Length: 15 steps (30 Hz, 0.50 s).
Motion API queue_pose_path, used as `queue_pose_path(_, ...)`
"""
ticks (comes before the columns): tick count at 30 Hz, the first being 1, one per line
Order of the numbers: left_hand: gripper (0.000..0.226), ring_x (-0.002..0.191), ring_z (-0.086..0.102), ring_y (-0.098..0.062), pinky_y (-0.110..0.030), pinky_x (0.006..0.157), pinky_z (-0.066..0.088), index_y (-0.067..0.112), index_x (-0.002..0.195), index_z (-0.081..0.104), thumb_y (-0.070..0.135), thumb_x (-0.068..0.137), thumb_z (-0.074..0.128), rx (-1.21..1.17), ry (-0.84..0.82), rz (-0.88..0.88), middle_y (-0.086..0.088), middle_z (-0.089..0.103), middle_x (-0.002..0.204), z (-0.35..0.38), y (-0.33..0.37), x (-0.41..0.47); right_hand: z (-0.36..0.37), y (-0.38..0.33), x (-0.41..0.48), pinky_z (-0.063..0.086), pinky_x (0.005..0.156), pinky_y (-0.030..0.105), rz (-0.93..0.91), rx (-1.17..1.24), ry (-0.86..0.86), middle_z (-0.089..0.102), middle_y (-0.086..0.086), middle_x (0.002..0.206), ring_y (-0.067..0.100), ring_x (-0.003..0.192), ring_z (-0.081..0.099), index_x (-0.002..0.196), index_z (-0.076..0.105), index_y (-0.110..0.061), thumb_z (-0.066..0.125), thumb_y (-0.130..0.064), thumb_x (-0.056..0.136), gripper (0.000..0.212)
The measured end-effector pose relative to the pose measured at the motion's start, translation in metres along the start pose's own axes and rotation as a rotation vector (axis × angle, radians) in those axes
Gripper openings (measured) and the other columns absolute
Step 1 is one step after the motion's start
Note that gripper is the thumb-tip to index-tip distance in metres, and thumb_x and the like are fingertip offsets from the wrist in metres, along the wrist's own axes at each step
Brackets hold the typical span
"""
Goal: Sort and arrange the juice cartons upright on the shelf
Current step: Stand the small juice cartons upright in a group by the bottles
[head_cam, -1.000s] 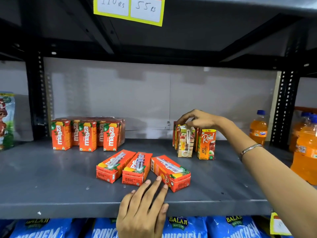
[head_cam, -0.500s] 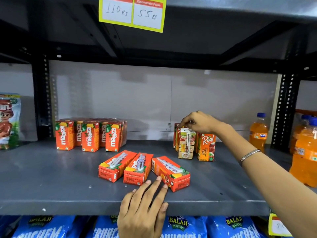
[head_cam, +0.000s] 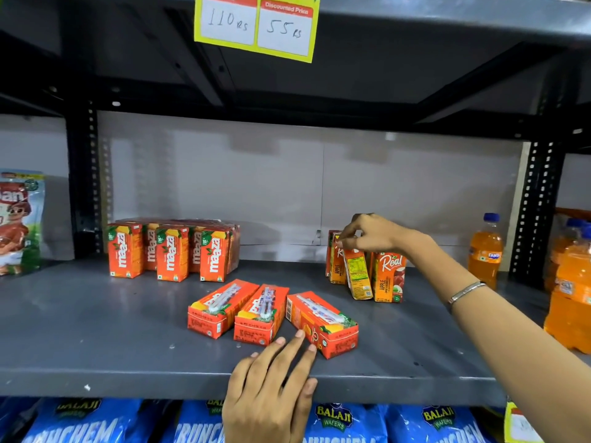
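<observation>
Snack pouch — far left, outside the frame post.

Maaza cartons — upright cluster, rear left of shelf.

Flat cartons — three lying on their sides at centre front, not yet stood up.

Left hand — palm down on the shelf lip, fingers spread and slack, tips touching the rightmost flat carton; gripping nothing.

Tilted carton — leaning among the upright Real cartons, right of centre.

Right hand — fingertips pinched together on the tilted carton's top.

Risk, as judged: the pinch is narrow and high — a slip or hard push could topple the neighbours.

Fanta bottles — far right.
</observation>
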<state>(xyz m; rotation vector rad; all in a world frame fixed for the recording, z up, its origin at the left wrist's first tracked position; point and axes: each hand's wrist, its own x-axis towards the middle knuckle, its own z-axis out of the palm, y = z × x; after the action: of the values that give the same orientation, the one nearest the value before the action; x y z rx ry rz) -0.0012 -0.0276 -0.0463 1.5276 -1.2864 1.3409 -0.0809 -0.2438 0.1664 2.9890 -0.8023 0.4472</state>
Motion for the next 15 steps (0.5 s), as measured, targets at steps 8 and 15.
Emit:
queue_pose_path(8, 0.035, 0.109, 0.053, -0.011, -0.030, 0.088, 0.038, 0.028, 0.108, 0.066, 0.036, 0.096, 0.035, -0.006, 0.015, 0.004, 0.007, 0.066, 0.116, 0.001, 0.000, -0.001, -0.007, 0.002, 0.003, 0.045, 0.097, 0.045, 0.050, 0.034, -0.148, 0.056, 0.012, 0.130, 0.030, 0.117, 0.053, 0.120, 0.054, -0.021, 0.062, -0.019, 0.080, 0.040)
queue_pose_path(15, 0.031, 0.109, 0.052, -0.011, -0.030, 0.087, 0.038, 0.028, 0.113, 0.057, 0.037, 0.096, 0.033, -0.009, 0.016, 0.002, 0.007, 0.066, 0.116, 0.002, -0.001, -0.001, 0.004, 0.002, 0.000, 0.039, 0.101, 0.046, 0.100, -0.041, 0.022, 0.061, 0.008, 0.127, 0.030, 0.117, 0.054, 0.118, 0.055, -0.026, 0.052, -0.059, 0.080, 0.051)
